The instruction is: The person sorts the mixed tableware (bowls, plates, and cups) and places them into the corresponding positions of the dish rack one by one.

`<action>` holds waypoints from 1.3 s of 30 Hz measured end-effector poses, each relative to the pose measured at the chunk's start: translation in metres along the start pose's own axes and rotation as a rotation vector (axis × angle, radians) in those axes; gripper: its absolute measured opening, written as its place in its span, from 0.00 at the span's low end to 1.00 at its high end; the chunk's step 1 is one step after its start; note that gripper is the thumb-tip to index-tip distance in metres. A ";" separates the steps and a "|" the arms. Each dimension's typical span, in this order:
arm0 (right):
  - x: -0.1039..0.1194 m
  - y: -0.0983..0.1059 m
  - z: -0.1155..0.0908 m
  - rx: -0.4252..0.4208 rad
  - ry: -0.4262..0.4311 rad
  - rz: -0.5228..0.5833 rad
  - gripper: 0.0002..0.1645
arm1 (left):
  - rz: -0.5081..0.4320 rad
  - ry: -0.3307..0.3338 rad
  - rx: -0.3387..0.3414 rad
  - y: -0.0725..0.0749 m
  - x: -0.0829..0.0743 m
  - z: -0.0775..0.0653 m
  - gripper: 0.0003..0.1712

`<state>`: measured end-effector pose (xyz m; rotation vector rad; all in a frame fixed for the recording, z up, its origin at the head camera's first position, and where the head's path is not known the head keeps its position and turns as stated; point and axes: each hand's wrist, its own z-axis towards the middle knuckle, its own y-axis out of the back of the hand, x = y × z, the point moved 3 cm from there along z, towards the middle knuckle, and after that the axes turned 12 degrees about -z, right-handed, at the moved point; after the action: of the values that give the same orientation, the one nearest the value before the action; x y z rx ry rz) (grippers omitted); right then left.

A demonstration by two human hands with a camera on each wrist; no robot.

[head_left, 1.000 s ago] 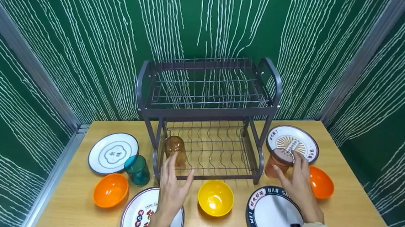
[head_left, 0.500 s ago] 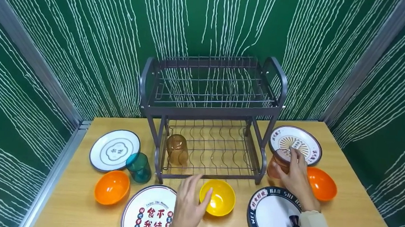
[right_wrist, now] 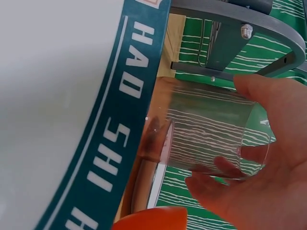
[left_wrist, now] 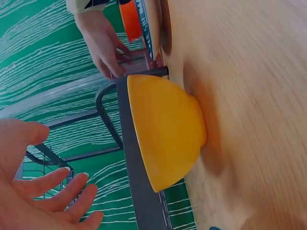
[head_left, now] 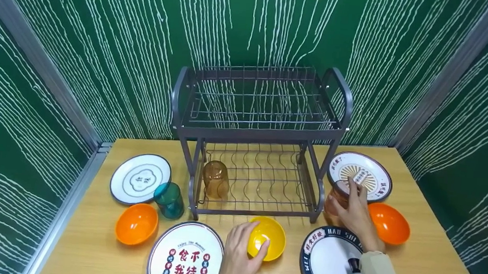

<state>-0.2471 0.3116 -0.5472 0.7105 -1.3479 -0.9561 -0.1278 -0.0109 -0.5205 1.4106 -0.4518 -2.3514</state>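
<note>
My left hand hovers at the left side of the yellow bowl, thumb and fingers spread over its rim in the head view. In the left wrist view, a gap shows between those fingers and the upright bowl. On the right, my right hand grips a clear pinkish glass near its rim, thumb on one side and fingers round the other. This glass stands just right of the rack, partly covered by the hand in the head view.
A two-tier dish rack stands at the back, an amber glass on its lower tier. Around it are a teal glass, orange bowls on both sides, and several plates, including a dark-rimmed plate below my right hand.
My left hand has moved from near the amber glass down and right to the yellow bowl. My right hand has stayed at the pinkish glass, its fingers closing in around it.
</note>
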 end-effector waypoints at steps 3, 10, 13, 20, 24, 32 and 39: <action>-0.001 0.001 -0.001 0.011 -0.015 0.013 0.52 | -0.014 -0.008 -0.001 -0.002 -0.001 -0.001 0.26; -0.001 0.009 -0.009 0.008 -0.002 0.020 0.53 | -0.026 -0.124 -0.042 -0.006 -0.003 -0.005 0.24; 0.001 0.014 -0.014 -0.022 0.019 0.021 0.53 | -0.034 -0.132 -0.041 -0.009 -0.003 -0.007 0.25; 0.011 0.027 -0.031 -0.130 0.091 0.039 0.50 | -0.038 -0.078 -0.007 -0.014 -0.005 -0.010 0.27; 0.020 0.035 -0.042 -0.158 0.113 0.042 0.51 | -0.059 -0.049 0.009 -0.015 -0.008 -0.010 0.28; 0.036 0.048 -0.065 -0.184 0.113 -0.013 0.53 | -0.101 -0.076 0.005 -0.023 -0.014 -0.011 0.31; 0.051 0.059 -0.089 -0.164 0.087 -0.020 0.55 | -0.138 -0.064 0.035 -0.035 -0.019 -0.008 0.34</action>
<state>-0.1522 0.2847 -0.4826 0.6339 -1.1742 -1.0277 -0.1171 0.0285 -0.5249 1.4275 -0.4268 -2.5161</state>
